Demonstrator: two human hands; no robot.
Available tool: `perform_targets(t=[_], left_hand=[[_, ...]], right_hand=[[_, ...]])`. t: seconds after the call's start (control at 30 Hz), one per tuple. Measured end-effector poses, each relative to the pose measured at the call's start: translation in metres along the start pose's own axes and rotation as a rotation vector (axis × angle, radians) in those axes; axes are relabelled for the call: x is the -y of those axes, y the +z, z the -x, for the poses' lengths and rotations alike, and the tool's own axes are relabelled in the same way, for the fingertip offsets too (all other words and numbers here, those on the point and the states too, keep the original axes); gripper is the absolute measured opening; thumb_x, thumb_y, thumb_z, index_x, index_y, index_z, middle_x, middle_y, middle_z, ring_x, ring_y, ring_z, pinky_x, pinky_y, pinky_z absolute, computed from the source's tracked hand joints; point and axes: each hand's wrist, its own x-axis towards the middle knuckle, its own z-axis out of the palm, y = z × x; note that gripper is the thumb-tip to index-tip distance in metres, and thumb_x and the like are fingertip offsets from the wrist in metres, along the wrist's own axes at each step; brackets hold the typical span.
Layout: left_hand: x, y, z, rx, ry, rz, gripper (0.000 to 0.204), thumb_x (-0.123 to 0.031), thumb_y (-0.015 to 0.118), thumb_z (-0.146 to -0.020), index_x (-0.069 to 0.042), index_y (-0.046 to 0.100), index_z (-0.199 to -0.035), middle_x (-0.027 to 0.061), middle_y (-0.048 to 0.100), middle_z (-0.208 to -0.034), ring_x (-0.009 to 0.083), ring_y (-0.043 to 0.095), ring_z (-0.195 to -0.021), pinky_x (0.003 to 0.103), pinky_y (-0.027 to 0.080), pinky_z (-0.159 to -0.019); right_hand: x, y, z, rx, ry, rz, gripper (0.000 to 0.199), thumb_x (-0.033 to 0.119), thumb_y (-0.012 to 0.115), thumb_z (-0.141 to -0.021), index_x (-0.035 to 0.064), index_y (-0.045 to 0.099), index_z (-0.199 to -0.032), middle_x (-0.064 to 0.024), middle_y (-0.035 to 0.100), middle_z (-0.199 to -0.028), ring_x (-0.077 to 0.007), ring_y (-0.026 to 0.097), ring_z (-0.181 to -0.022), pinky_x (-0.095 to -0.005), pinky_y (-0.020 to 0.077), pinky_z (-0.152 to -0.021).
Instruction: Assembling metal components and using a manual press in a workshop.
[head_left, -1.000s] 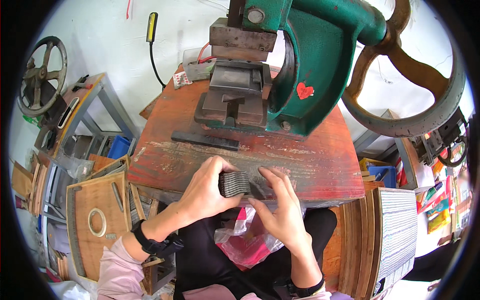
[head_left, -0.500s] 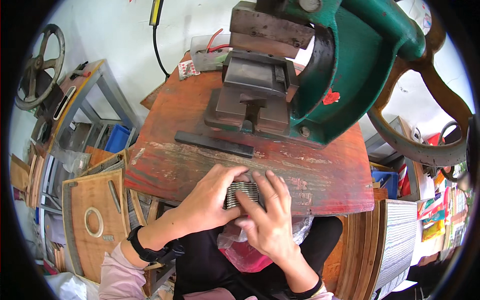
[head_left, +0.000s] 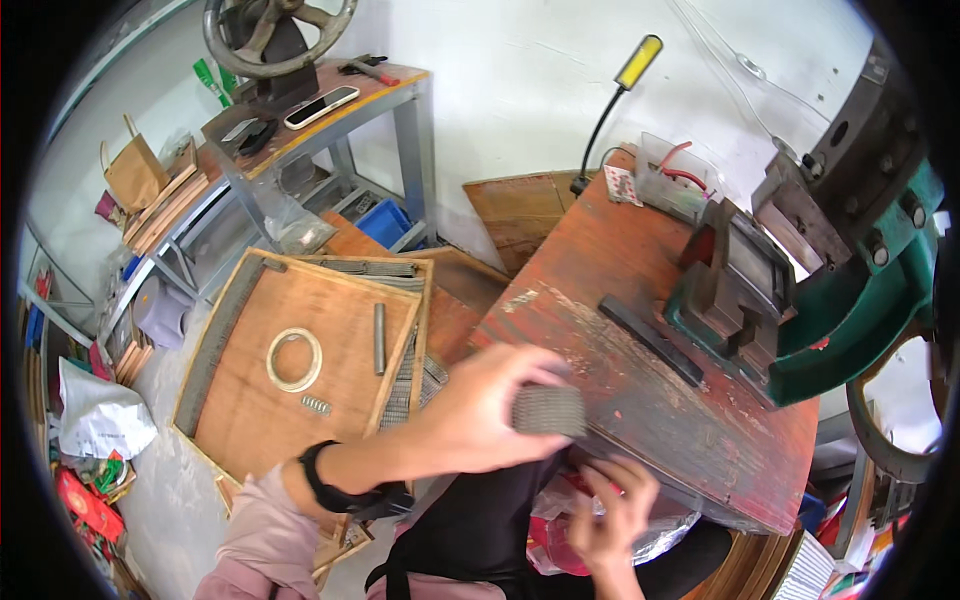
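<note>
The stack of thin grey metal pieces (head_left: 549, 410) sits pinched in the left hand (head_left: 480, 420), thumb under it and fingers curled over its top, held just above the near edge of the worn red workbench (head_left: 640, 330) rather than resting on it. Half a second ago both hands were closed round this stack at the same edge, squaring it up; now the right hand (head_left: 610, 510) has let go and dropped below the edge, toward the lap, where its fingers are loosely spread over a pink plastic bag (head_left: 560, 525) and appear to hold nothing, though its fingertips are partly hidden. So the stack has passed to one hand alone, and the bundling step looks finished, with the free hand now at the bag. The view has also swung to the left, so more of the floor side shows. Further in on the bench a dark flat bar (head_left: 650, 340) lies slantwise, and behind it stands the green press (head_left: 850, 300) with its dark die block (head_left: 745, 290). At the far corner a yellow-headed lamp (head_left: 637, 62) rises on a bent neck. Left of the bench, lower down, a wooden tray (head_left: 310, 350) carries a pale ring (head_left: 293, 360) and a short metal rod (head_left: 379, 338).
</note>
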Motion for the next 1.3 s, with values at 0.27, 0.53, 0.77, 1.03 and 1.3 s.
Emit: perform_targets(t=[0.27,0.53,0.77,1.03,1.3], left_hand=[[0.012,-0.133,0.098,-0.519,-0.337,0.012,0.061,-0.012,0.081,-0.062,0.002,0.049,-0.112,0.0105,0.06,-0.102,0.0179,0.058,-0.097,0.031,0.043,-0.088],[0.011,-0.135,0.121,-0.614,-0.352,0.158,0.063,-0.003,0.08,-0.059,0.002,0.046,-0.113,0.0108,0.059,-0.101,0.0162,0.056,-0.096,0.03,0.044,-0.087],[0.0,-0.101,0.085,-0.526,-0.243,0.247,0.063,-0.003,0.079,-0.059,0.0,0.046,-0.112,0.0105,0.059,-0.1,0.0155,0.056,-0.093,0.03,0.043,-0.088],[-0.009,0.029,-0.006,-0.05,-0.019,0.337,0.054,-0.013,0.082,-0.066,-0.001,0.051,-0.108,0.0102,0.061,-0.099,0.0173,0.06,-0.095,0.03,0.047,-0.083],[-0.009,0.139,-0.057,0.032,0.272,-0.159,0.052,-0.011,0.079,-0.063,-0.002,0.05,-0.105,0.0153,0.058,-0.095,0.0313,0.059,-0.089,0.039,0.048,-0.078]], right_hand=[[0.08,0.206,-0.069,0.456,0.054,-0.281,0.022,0.007,0.06,-0.078,-0.0039,0.058,-0.097,-0.0197,0.058,-0.094,-0.0352,0.056,-0.09,-0.0422,0.0467,-0.08],[0.08,0.319,-0.089,0.644,0.187,0.213,0.018,0.009,0.055,-0.08,-0.0031,0.061,-0.092,-0.0208,0.064,-0.09,-0.0282,0.062,-0.083,-0.0405,0.0501,-0.074],[0.061,0.249,-0.091,0.72,0.926,-1.351,0.02,0.012,0.06,-0.079,-0.0029,0.063,-0.092,-0.0054,0.061,-0.079,-0.0109,0.055,-0.067,-0.0255,0.0442,-0.058],[0.018,0.034,0.018,0.519,1.077,-1.287,0.032,0.02,0.055,-0.093,-0.0018,0.049,-0.116,-0.0082,0.062,-0.098,-0.0122,0.059,-0.082,-0.0246,0.0467,-0.068],[-0.021,-0.114,0.021,-0.362,0.74,-0.693,0.027,0.013,0.057,-0.09,-0.002,0.048,-0.111,-0.018,0.063,-0.092,-0.0257,0.063,-0.081,-0.0342,0.051,-0.069]])
